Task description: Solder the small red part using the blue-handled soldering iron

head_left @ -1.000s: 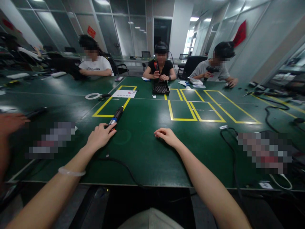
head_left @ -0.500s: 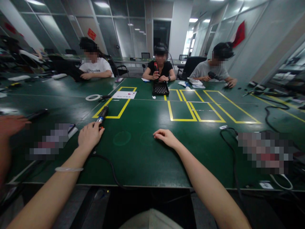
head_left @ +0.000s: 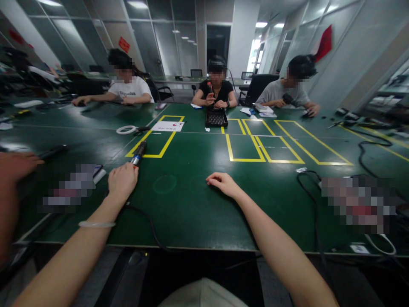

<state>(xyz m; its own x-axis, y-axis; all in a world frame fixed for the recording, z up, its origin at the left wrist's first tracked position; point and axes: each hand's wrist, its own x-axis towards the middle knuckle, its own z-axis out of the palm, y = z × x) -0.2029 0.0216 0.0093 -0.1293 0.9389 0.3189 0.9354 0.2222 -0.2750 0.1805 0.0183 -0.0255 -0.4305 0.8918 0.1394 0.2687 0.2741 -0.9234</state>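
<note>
My left hand (head_left: 122, 180) is closed round the rear end of a corded electric screwdriver (head_left: 138, 154) that lies on the green table (head_left: 198, 213). The tool's black and blue body points away from me toward a yellow taped rectangle (head_left: 155, 142). Its black cable (head_left: 150, 224) trails back over the table's near edge. My right hand (head_left: 223, 183) rests on the table to the right, fingers loosely curled, with nothing in it. A pale bangle sits on my left wrist.
Three people sit across the table; the middle one has a black tray (head_left: 216, 118) in front. More yellow taped boxes (head_left: 271, 145) lie right of centre. A white tape roll (head_left: 125, 129) and a paper sheet (head_left: 168, 125) sit at the far left. Another person's hand (head_left: 15, 164) is at my left.
My left hand has slid the screwdriver leftward across the table, then stayed put. The right hand has not moved.
</note>
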